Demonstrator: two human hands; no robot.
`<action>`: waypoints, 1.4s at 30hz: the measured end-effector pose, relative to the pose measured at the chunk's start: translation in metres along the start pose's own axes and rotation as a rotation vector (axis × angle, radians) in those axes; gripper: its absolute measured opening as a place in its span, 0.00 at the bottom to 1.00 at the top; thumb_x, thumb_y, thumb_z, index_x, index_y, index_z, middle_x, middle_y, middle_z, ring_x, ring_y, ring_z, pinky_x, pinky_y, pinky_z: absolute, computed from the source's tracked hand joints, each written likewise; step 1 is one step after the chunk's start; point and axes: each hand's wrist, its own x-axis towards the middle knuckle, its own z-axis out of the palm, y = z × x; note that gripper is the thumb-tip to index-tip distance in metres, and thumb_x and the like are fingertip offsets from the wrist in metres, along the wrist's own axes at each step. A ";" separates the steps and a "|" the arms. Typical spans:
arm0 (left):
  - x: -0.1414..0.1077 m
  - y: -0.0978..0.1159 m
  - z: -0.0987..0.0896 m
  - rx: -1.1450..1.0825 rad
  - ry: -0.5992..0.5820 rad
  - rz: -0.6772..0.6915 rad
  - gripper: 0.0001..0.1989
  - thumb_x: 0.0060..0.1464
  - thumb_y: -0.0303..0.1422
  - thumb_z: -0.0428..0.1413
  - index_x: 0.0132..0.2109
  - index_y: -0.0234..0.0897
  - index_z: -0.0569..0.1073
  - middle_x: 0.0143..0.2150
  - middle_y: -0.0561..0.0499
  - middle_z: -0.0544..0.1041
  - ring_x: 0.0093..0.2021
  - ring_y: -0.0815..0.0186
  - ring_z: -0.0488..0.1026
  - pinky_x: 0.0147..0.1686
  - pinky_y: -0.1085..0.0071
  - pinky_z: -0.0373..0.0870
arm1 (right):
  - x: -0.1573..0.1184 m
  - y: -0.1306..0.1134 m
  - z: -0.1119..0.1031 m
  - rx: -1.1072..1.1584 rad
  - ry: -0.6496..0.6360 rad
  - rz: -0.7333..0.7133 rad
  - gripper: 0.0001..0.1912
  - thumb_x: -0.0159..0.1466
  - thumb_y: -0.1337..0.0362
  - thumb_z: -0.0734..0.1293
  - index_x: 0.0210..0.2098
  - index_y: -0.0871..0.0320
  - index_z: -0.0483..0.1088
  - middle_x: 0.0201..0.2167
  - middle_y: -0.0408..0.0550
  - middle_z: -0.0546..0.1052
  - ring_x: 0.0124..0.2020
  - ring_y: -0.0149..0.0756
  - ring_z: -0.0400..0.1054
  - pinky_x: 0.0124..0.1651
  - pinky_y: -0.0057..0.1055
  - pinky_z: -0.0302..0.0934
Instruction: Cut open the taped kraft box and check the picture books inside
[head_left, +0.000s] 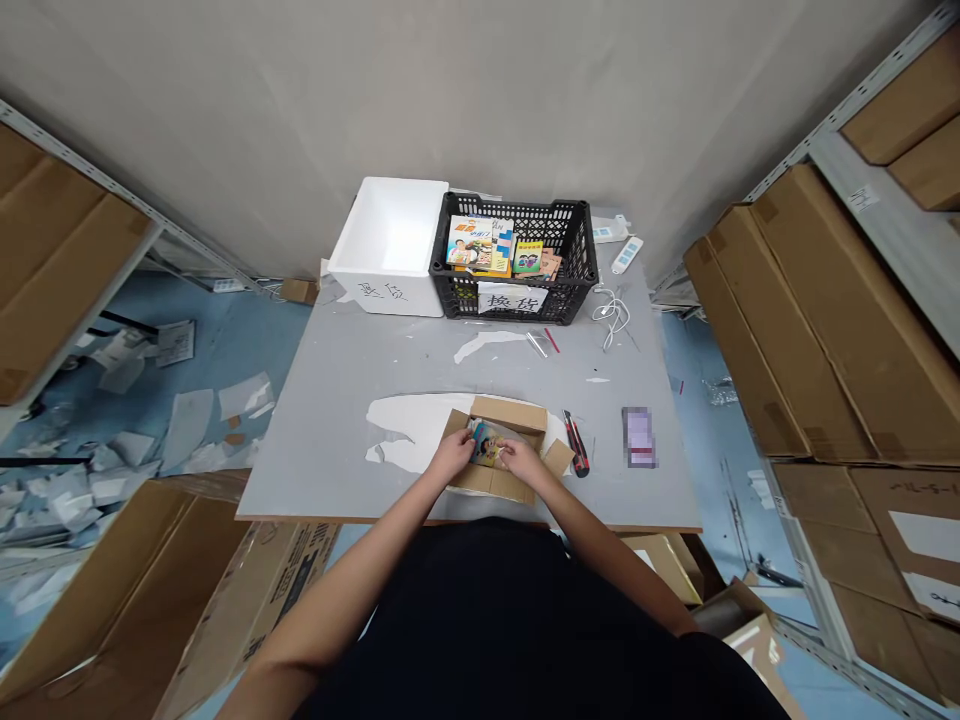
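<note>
At the far left of the grey table top (322,450) stands a white foam box (388,245). Left hand (452,455): fingers together against the left edge of the illustrated booklet (486,443), grip not determinable. The booklet lies inside the open cardboard carton (508,413), flaps spread outward. Right hand (520,462): fingers together on the booklet's right edge, grip likewise not determinable. To the right of the carton, just beside it, lies a red-and-black utility knife (577,443) — beyond both, a black plastic crate (517,310) holds further booklets.
</note>
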 end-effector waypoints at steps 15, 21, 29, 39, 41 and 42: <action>0.000 0.010 -0.001 0.293 -0.024 0.013 0.18 0.58 0.31 0.51 0.54 0.36 0.73 0.46 0.45 0.79 0.45 0.62 0.75 0.43 0.72 0.67 | -0.026 0.019 -0.009 0.070 0.136 -0.028 0.15 0.62 0.65 0.62 0.46 0.55 0.75 0.45 0.50 0.79 0.46 0.41 0.73 0.52 0.40 0.65; -0.008 0.017 -0.001 0.428 -0.001 0.023 0.17 0.57 0.32 0.51 0.53 0.36 0.72 0.43 0.43 0.79 0.44 0.59 0.75 0.41 0.69 0.66 | -0.032 0.018 -0.010 0.100 0.145 -0.040 0.14 0.62 0.65 0.62 0.44 0.55 0.75 0.45 0.49 0.79 0.46 0.40 0.73 0.52 0.40 0.65; -0.019 0.024 0.006 0.558 0.011 0.027 0.16 0.56 0.33 0.51 0.50 0.34 0.72 0.46 0.35 0.78 0.48 0.52 0.75 0.44 0.65 0.66 | -0.039 0.014 -0.009 0.125 0.123 -0.051 0.14 0.62 0.65 0.62 0.44 0.56 0.75 0.42 0.50 0.80 0.43 0.41 0.74 0.50 0.40 0.66; -0.015 0.027 0.008 0.589 0.009 0.040 0.11 0.54 0.34 0.55 0.44 0.35 0.74 0.43 0.37 0.79 0.46 0.52 0.75 0.43 0.64 0.67 | -0.037 0.013 -0.009 0.172 0.133 -0.006 0.13 0.60 0.65 0.63 0.41 0.57 0.75 0.41 0.51 0.80 0.41 0.40 0.75 0.48 0.40 0.67; -0.016 0.027 0.012 0.596 -0.001 0.063 0.09 0.54 0.33 0.55 0.41 0.35 0.75 0.43 0.36 0.78 0.47 0.52 0.75 0.45 0.64 0.66 | -0.037 0.013 -0.010 0.182 0.132 0.004 0.13 0.60 0.65 0.63 0.41 0.58 0.75 0.39 0.51 0.80 0.40 0.40 0.75 0.48 0.40 0.67; -0.016 0.028 0.014 0.599 -0.007 0.077 0.08 0.54 0.32 0.55 0.40 0.34 0.75 0.43 0.36 0.78 0.47 0.52 0.75 0.45 0.64 0.66 | -0.038 0.013 -0.010 0.187 0.131 0.008 0.13 0.60 0.65 0.63 0.41 0.58 0.75 0.38 0.50 0.80 0.40 0.40 0.75 0.47 0.40 0.67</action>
